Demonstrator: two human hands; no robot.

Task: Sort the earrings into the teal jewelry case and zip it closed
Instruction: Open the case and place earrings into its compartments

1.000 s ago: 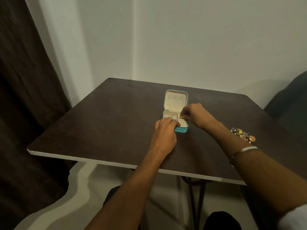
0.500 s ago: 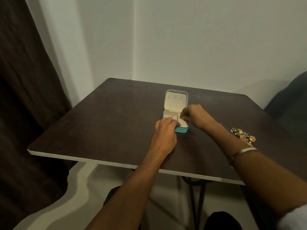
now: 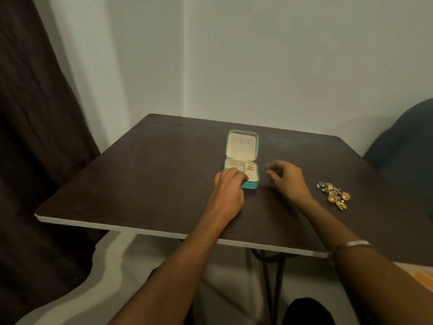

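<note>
The teal jewelry case (image 3: 250,185) lies open in the middle of the dark table, its cream lid (image 3: 241,146) laid back. A small gold earring (image 3: 250,167) rests in the right rear compartment. My left hand (image 3: 228,187) lies on the case's near left corner, fingers over the tray's edge. My right hand (image 3: 287,178) hovers just right of the case, fingers loosely curled and apart, with nothing seen in them. A pile of several earrings (image 3: 334,192) lies on the table further right.
The dark table (image 3: 145,174) has a pale front edge near me. A dark curtain (image 3: 35,137) hangs at the left. A dark rounded chair back (image 3: 407,141) stands at the right behind the table.
My right hand has drawn back from over the case's tray to its right side, leaving the gold earring in the compartment. My left hand has stayed on the case.
</note>
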